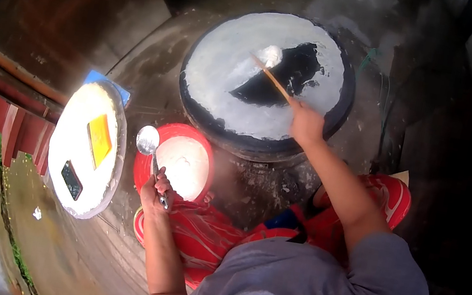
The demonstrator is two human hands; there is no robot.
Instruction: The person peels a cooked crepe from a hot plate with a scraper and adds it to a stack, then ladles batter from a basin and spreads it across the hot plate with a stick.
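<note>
The stick (273, 79) is gripped near its end by the right hand (307, 124), its fingers closed round the wood; how each finger lies cannot be told. The ladle (147, 140) is held by the handle in the left hand (156, 187), with the fingers curled round it and pressed close together. The griddle (345, 91) lies just beyond the right fingertips, and most of it is covered by a white layer (220, 56). The step in hand seems to be the working of this layer with the stick, whose tip is held beside a lump (271, 56); whether the two are touching cannot be told. A light, level hold seems called for, since so soft a layer could be torn by a steep tip. A dark patch (298, 64) is left uncovered ahead of the right fingers. The bucket (208, 161), with white batter (183, 160) inside, is set just beside the left fingers, and the tray (75, 125) is placed to their left. Two hands, one stick, one ladle, one griddle, one lump and one bucket are counted, plus one tray bearing one phone (72, 180) and one yellow thing (99, 140).
</note>
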